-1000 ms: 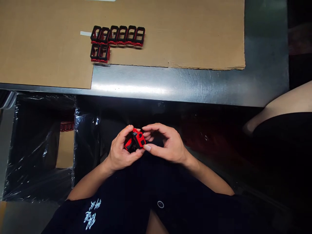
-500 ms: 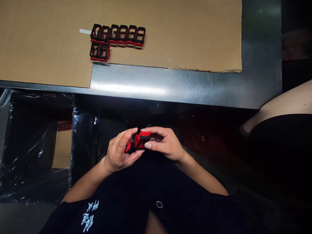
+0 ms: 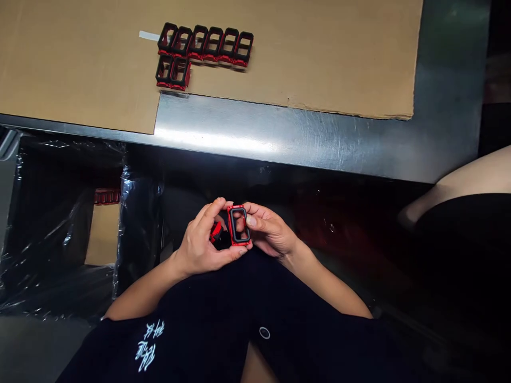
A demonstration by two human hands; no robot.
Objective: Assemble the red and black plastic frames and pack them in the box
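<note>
Both hands meet in front of my chest around a small red-and-black rectangular frame [image 3: 230, 226], its opening turned up toward me. My left hand [image 3: 203, 236] grips its left side, fingertips at the top edge and thumb at the bottom. In that same palm sits a second red-and-black piece [image 3: 216, 232], partly hidden by the fingers. My right hand [image 3: 273, 231] pinches the frame's right side, thumb on the black rim. More frames of the same kind [image 3: 215, 42] stand in two touching rows on cardboard [image 3: 319, 64] above.
A metal table [image 3: 279, 133] carries the cardboard, with a white strip [image 3: 148, 35] beside the rows. At lower left, a plastic-lined box [image 3: 48, 223] holds a cardboard piece [image 3: 101, 234] and a row of red frames [image 3: 107, 196]. Another person's arm [image 3: 475, 170] is at right.
Between my hands the frame has turned from edge-on to open face up. My right fingers have shifted along its side. The table appears slightly higher and further right in view.
</note>
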